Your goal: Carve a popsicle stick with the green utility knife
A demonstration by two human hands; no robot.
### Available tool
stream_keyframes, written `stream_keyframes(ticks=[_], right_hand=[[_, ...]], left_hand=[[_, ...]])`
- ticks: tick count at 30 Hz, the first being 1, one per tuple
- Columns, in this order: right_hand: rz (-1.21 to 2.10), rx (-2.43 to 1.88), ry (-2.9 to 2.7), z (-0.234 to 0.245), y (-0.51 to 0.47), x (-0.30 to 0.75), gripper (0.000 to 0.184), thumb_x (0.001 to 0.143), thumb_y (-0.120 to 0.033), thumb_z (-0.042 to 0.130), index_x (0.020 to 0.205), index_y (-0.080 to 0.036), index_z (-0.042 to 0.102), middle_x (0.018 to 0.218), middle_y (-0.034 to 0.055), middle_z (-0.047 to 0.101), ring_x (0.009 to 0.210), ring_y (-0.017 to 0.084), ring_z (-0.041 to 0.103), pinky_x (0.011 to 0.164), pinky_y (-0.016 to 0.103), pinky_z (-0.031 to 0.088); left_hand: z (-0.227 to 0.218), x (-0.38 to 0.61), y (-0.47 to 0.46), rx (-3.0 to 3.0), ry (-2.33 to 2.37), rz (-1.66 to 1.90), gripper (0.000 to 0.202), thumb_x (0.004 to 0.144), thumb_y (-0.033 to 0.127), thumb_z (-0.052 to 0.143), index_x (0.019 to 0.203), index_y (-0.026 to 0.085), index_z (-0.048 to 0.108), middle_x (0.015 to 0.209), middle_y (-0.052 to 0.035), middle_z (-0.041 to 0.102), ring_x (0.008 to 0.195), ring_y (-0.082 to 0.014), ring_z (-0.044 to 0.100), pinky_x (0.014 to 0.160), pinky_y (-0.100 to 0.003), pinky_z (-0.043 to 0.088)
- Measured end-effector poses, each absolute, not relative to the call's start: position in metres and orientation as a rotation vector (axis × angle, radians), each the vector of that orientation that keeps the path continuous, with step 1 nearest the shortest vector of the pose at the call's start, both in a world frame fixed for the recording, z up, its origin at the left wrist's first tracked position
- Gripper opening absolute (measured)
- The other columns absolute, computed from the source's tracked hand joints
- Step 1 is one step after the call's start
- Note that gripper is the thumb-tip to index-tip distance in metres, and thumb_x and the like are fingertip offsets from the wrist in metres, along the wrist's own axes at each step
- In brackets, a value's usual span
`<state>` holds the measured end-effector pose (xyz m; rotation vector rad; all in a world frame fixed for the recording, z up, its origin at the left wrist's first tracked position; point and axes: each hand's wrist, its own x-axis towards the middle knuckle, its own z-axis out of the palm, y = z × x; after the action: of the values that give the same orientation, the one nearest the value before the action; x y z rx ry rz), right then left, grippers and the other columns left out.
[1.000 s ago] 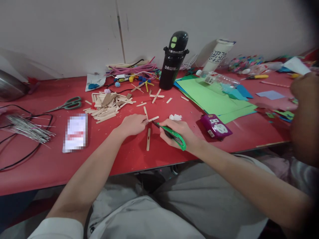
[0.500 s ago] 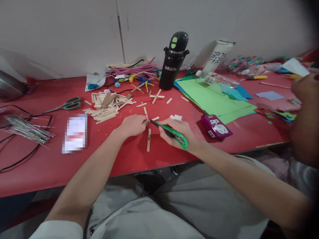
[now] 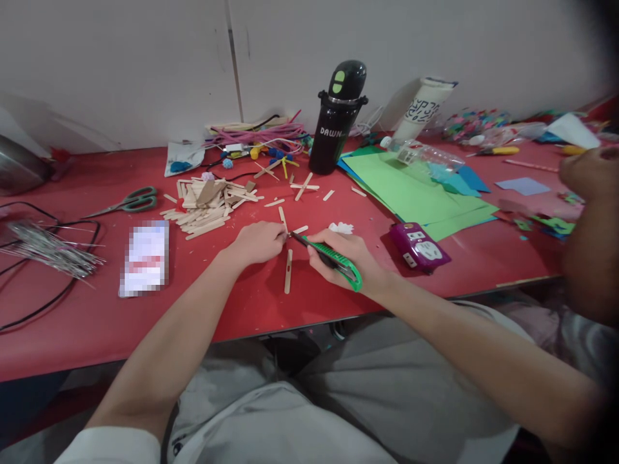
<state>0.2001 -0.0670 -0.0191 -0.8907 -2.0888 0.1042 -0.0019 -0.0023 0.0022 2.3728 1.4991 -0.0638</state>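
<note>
My right hand [image 3: 345, 258] grips a green utility knife [image 3: 338, 261], its dark front end pointing left at my other hand's fingertips. My left hand [image 3: 261, 243] is closed and pressed low to the table, its fingers pinched at a wooden craft stick [image 3: 283, 219]; the fingers hide much of it. Just below the fingertips lies another craft stick [image 3: 288, 274] with a small slot cut in it. A short piece of stick [image 3: 300, 230] pokes out between the two hands.
A heap of craft sticks [image 3: 207, 206], scissors [image 3: 138, 200] and a blurred phone [image 3: 145, 259] are on the left. Behind stands a black bottle [image 3: 336, 125]. To the right are green paper sheets [image 3: 411, 180], a purple packet [image 3: 420, 248] and another person's arm [image 3: 592, 238].
Both my hands stay nearly where they were, with the knife at the left fingertips. The other person's hand at the right has shifted slightly left.
</note>
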Motion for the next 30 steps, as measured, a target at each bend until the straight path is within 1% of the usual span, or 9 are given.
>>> stream_keyframes(ticks=[6,10,15,22,30], right_hand=[[0.098,-0.880,-2.105,-0.0183,-0.0691,0.1981,0.006,0.091,-0.018,0.055,0.092,-0.023,0.054,0.064,-0.0045,0.054,0.053,0.010,0.051,0.054,0.023,0.043],[0.096,-0.895,-2.154,-0.0205,-0.0726,0.1980,0.007,0.091,-0.017,0.052,0.095,-0.022,0.054,0.065,-0.0033,0.055,0.056,0.012,0.054,0.055,0.024,0.044],[0.080,-0.906,-2.096,-0.0215,-0.0713,0.1993,0.003,0.092,-0.020,0.056,0.092,-0.023,0.055,0.064,-0.0039,0.055,0.053,0.011,0.052,0.053,0.023,0.042],[0.094,-0.901,-2.058,-0.0172,-0.0699,0.1979,0.006,0.091,-0.019,0.058,0.095,-0.023,0.057,0.066,-0.0038,0.058,0.056,0.012,0.057,0.057,0.023,0.045],[0.081,-0.954,-2.073,-0.0172,-0.0696,0.1981,0.003,0.093,-0.021,0.057,0.095,-0.024,0.056,0.067,-0.0027,0.060,0.058,0.013,0.057,0.058,0.024,0.046]], left_hand=[[0.0027,-0.0021,-0.0023,2.363,1.501,-0.067,0.035,0.098,0.036,0.036,0.098,0.023,0.068,0.110,-0.0072,0.074,0.101,-0.0264,0.067,0.077,-0.034,0.047],[0.0019,-0.0038,-0.0022,2.344,1.485,-0.036,0.036,0.099,0.040,0.036,0.100,0.025,0.069,0.110,-0.0056,0.075,0.103,-0.0257,0.066,0.081,-0.034,0.048],[-0.0013,-0.0047,-0.0010,2.350,1.488,-0.021,0.037,0.099,0.042,0.036,0.100,0.026,0.069,0.109,-0.0054,0.074,0.102,-0.0254,0.067,0.084,-0.034,0.049],[0.0026,-0.0024,-0.0029,2.369,1.502,-0.058,0.033,0.096,0.032,0.037,0.098,0.023,0.069,0.110,-0.0080,0.075,0.100,-0.0261,0.067,0.079,-0.034,0.049],[0.0032,-0.0020,-0.0031,2.373,1.499,-0.054,0.032,0.096,0.031,0.038,0.099,0.023,0.069,0.112,-0.0081,0.075,0.103,-0.0261,0.067,0.079,-0.033,0.049]])
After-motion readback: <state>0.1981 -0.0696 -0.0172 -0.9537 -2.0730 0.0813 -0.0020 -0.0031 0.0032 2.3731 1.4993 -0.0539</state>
